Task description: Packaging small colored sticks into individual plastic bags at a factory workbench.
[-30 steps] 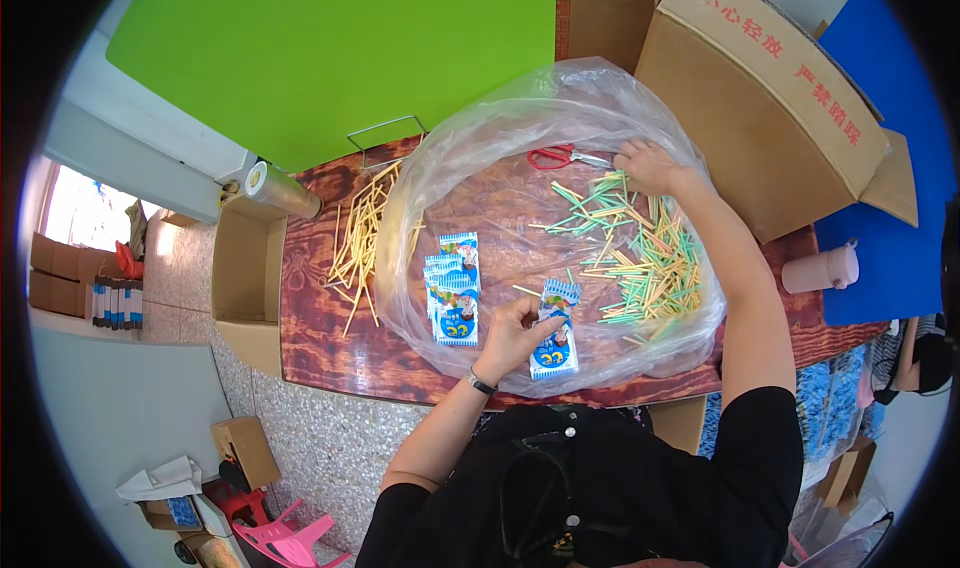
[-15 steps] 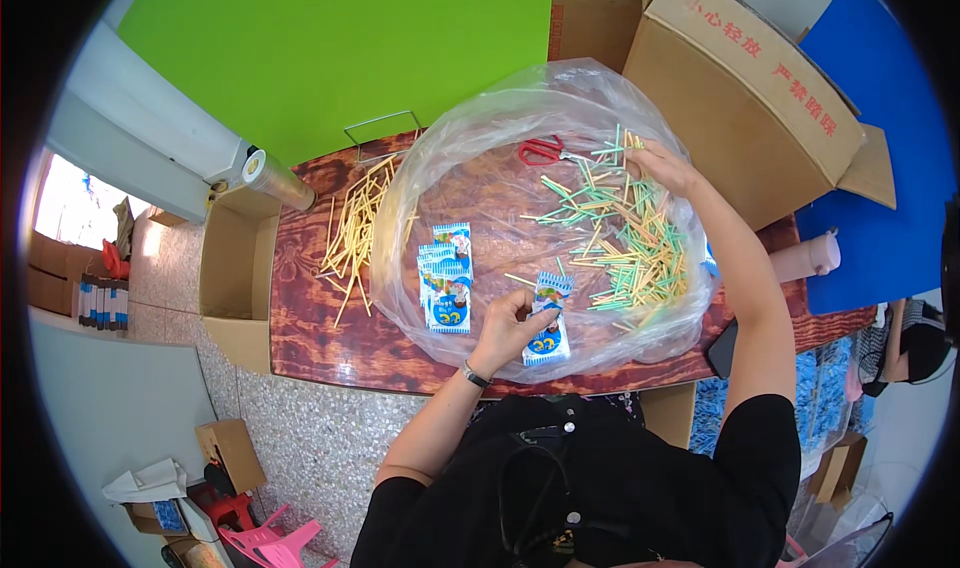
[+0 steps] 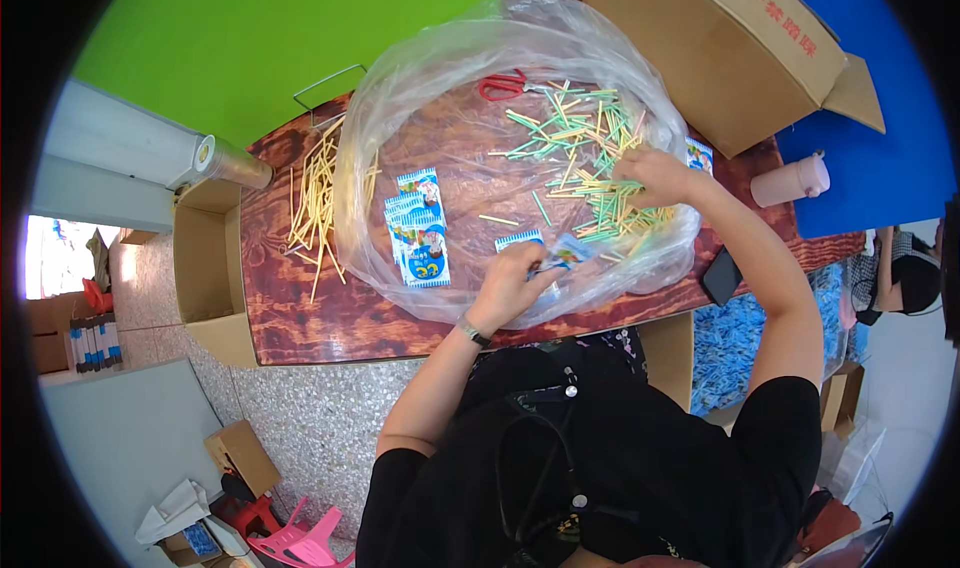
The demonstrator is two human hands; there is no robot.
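Table [image 3: 310, 318]: red-brown wood top, biggest thing I've got on head cam; all the work sits on it.
Clear bag [image 3: 420, 68]: spread on table, edges bunched up in a ring approx. round mixed sticks + packets.
Carton [image 3: 700, 58]: brown, beyond bag, upper R.
Mixed sticks [image 3: 608, 211]: loose, tangled green/yellow/orange pile, R side inside bag ring.
Pale sticks [image 3: 315, 198]: yellow heap, table L, mostly outside bag.
Stacked packets [image 3: 424, 248]: blue/white, overlapping, flat, L side inside bag; neither hand on them.
R hand [image 3: 650, 176]: fingers bent down into mixed sticks; can't tell if they grip any. Step, as I judge it: picking out sticks. Next move calls for a light pinch on just the sticks wanted, then a clean lift w/o dragging neighbours.
L hand [image 3: 512, 276]: fingers curled at near packet, thumb out to R; can't tell if it's pinched. Judged role: packet handling while R picks. Calls for packet held steady, thumb off its end.
Scissors [image 3: 500, 87]: red handles, far side of bag ring, well apart from both hands.
Near packet [image 3: 519, 239]: blue/white, just beyond L fingers, partly hidden.
Blurred piece [image 3: 570, 252]: blue/white, by L thumb; can't tell if 2nd packet or same 1.
Lone stick [image 3: 498, 219]: yellow, flat, just beyond near packet.
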